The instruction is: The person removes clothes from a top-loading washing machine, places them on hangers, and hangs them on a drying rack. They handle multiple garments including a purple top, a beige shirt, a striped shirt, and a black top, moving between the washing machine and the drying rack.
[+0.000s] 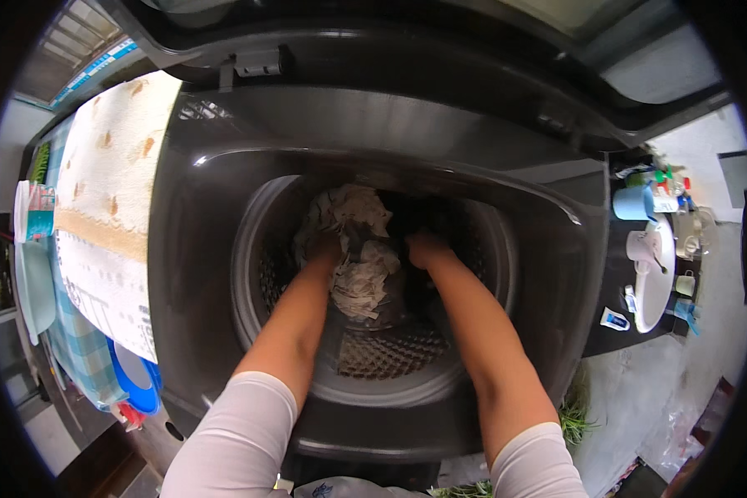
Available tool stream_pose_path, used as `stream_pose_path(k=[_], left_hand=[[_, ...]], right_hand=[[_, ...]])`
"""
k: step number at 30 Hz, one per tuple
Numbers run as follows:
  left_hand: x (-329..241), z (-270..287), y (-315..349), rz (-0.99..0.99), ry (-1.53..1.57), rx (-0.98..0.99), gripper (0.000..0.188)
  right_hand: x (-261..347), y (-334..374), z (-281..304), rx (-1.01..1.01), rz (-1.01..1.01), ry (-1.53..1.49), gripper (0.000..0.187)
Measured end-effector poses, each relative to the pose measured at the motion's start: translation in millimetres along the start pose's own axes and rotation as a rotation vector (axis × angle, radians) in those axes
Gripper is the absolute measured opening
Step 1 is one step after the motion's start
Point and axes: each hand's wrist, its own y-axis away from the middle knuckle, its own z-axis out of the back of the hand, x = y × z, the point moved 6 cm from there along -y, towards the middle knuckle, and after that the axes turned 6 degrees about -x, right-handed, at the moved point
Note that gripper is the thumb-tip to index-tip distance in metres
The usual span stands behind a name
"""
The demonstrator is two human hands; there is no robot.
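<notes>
Both my arms reach down into the drum (pixel 390 355) of a dark top-loading washing machine (pixel 199 274). Crumpled pale beige laundry (pixel 361 286) lies in it, with more light cloth bunched toward the back. My left hand (pixel 325 247) presses into the left of this pile, its fingers closed around a fold of the pale cloth and partly hidden. On the right side of the drum, my right hand (pixel 426 247) is closed against something dark, perhaps dark cloth; shadow hides what its fingers hold.
The raised lid (pixel 373 50) stands behind the opening. To the left is a table with a patterned cloth (pixel 112 183), a tub (pixel 35 212) and a blue-rimmed basin (pixel 134 378). At right, a white washbasin (pixel 657 282) has cups, bottles and a tube (pixel 614 319) around it.
</notes>
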Motion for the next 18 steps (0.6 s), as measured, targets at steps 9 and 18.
stream_pose_path(k=[9,18], left_hand=[[9,-42,13,0.209,0.116,-0.031,0.081],[-53,136,94,-0.164,-0.247,0.277,0.044]], right_hand=[[-32,-87,-102,-0.283,-0.025,-0.57,0.105],[-33,-45,-119,-0.005,-0.115,-0.072,0.051]])
